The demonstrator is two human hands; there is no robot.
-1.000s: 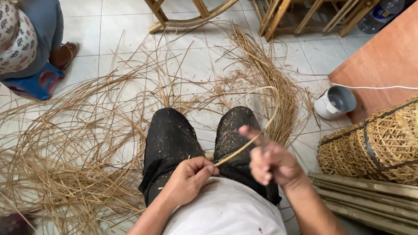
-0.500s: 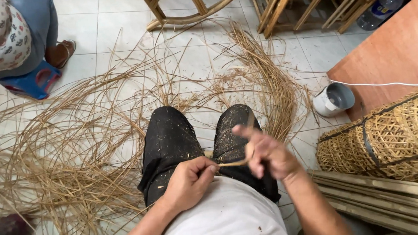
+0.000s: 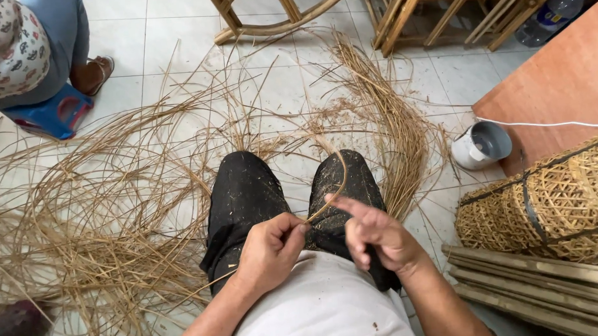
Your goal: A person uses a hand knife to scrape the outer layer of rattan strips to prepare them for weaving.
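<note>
The left hand [image 3: 270, 246] is closed, its thumb and fingers clamped on one end of a thin cane strip [image 3: 337, 190]. From those fingers the strip arcs up and to the right over the black-trousered knees. The right hand [image 3: 376, 235] sits just right of that pinch, forefinger stretched toward it, the other fingers loosely curled; whether it touches the strip cannot be told. Loose cane strands [image 3: 112, 203] sprawl beyond the fingers, a woven basket [image 3: 549, 201] well to their right.

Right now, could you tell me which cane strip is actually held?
The curved strip over the knees, pinched in the left hand; all others lie loose on the floor tiles.
</note>
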